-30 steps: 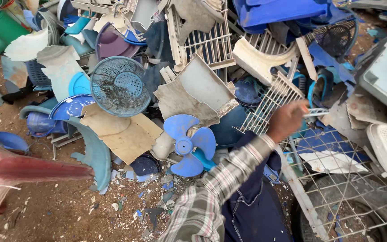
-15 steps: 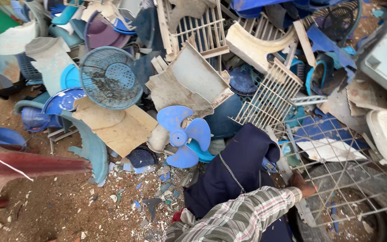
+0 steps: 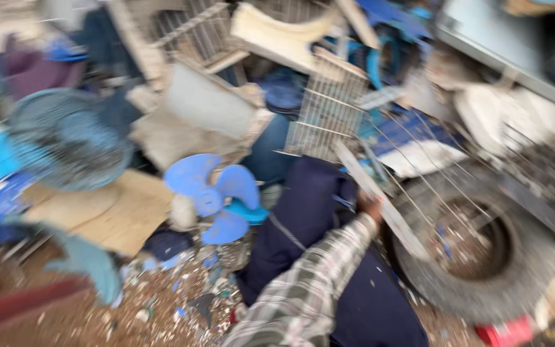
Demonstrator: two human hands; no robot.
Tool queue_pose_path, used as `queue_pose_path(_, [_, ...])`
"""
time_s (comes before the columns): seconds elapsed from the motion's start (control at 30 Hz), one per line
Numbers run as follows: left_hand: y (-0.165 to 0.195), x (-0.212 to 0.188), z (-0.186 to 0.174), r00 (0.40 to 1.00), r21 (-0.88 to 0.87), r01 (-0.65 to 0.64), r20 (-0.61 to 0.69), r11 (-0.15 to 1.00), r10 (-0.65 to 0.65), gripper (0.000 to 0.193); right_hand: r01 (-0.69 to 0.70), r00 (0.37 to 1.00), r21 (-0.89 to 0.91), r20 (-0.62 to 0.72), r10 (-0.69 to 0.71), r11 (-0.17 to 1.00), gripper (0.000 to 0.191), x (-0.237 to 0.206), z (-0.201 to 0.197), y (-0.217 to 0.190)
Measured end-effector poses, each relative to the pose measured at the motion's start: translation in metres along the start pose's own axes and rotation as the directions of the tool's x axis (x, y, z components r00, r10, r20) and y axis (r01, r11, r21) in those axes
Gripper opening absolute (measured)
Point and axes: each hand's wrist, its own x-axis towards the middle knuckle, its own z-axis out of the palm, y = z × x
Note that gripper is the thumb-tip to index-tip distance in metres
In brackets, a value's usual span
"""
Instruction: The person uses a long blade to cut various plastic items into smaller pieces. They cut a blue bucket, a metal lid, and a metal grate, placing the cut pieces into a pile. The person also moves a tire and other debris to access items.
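Blurred view. Right hand (image 3: pixel 369 207) in plaid sleeve reaches onto dark navy cloth (image 3: pixel 303 218), touching grey slat (image 3: pixel 380 199); grip cannot be told. Left hand out of view. Tyre (image 3: pixel 476 283) crowds right; open dirt ground (image 3: pixel 162 308) lower left, blue fan blade (image 3: pixel 216 196) beside cloth.

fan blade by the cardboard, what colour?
Blue; the three-lobed plastic fan blade lies beside the cardboard sheet. The head view shows it, though blurred.
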Motion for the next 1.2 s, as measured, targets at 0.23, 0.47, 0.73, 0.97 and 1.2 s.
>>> queue_pose_path(0.23, [-0.009, 0.044, 0.024, 0.963, 0.116, -0.241, -0.094, 0.964, 0.252, 0.017, -0.192, 0.981, -0.111, -0.021, 0.190, 0.975, 0.026, -0.079, -0.065, -0.005])
queue_pose_path(0.47, [-0.020, 0.018, 0.020, 0.993, 0.454, 0.107, -0.007, 0.885, -0.116, 0.042, -0.319, 0.922, -0.672, -0.057, 0.383, 0.669, 0.042, -0.069, -0.051, -0.009])
queue_pose_path(0.73, [-0.017, 0.003, 0.019, 0.958, 0.488, 0.253, -0.006, 0.836, -0.287, 0.059, 0.313, 0.949, -0.371, 0.076, -0.307, 0.874, 0.051, 0.017, -0.024, -0.042])
queue_pose_path(0.97, [-0.016, 0.003, 0.022, 0.962, 0.429, 0.250, -0.012, 0.868, -0.271, 0.054, 0.033, 0.986, -0.971, 0.070, 0.150, 0.237, 0.054, 0.069, -0.010, 0.016])
queue_pose_path(1.2, [-0.043, -0.024, 0.029, 0.993, 0.327, 0.116, -0.058, 0.938, -0.102, 0.057, -0.237, 0.966, -0.627, -0.070, 0.250, 0.742, 0.060, 0.071, -0.025, -0.024])
